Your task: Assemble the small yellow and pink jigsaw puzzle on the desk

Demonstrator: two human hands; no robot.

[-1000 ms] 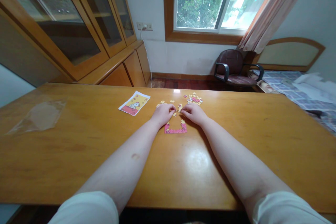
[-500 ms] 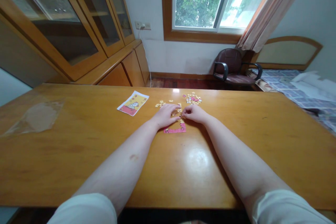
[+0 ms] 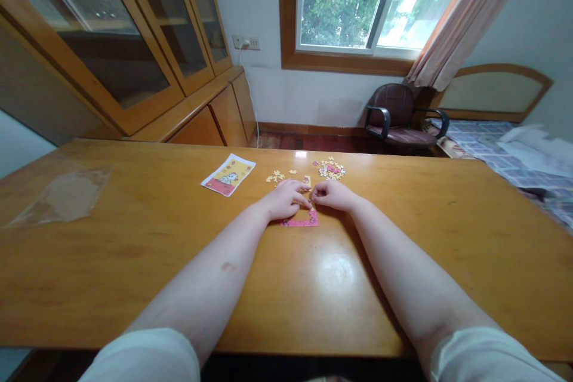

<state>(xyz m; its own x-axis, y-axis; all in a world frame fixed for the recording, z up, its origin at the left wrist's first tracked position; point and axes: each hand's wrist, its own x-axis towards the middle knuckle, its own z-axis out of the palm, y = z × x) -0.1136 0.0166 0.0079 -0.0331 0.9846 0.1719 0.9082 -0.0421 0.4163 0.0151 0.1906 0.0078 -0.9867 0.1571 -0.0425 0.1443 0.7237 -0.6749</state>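
A partly joined jigsaw puzzle lies on the table, with a pink lower edge and yellow pieces up its right side. Over its left part rests my left hand, fingers apart, the index fingertip touching near the right border. My right hand is closed in a pinch at the puzzle's right edge, apparently on a small puzzle piece mostly hidden by the fingers. Loose yellow pieces lie beyond my left hand. A pile of mixed pink, white and yellow pieces sits beyond my right hand.
A printed picture card lies left of the puzzle. Farther left is a clear plastic bag on the wooden table. Beyond the table stand a glass-door cabinet, an armchair and a bed.
My left hand's fingers have shifted slightly right and down, the index finger now reaching the puzzle's right border. My right hand keeps its pinch in nearly the same place.
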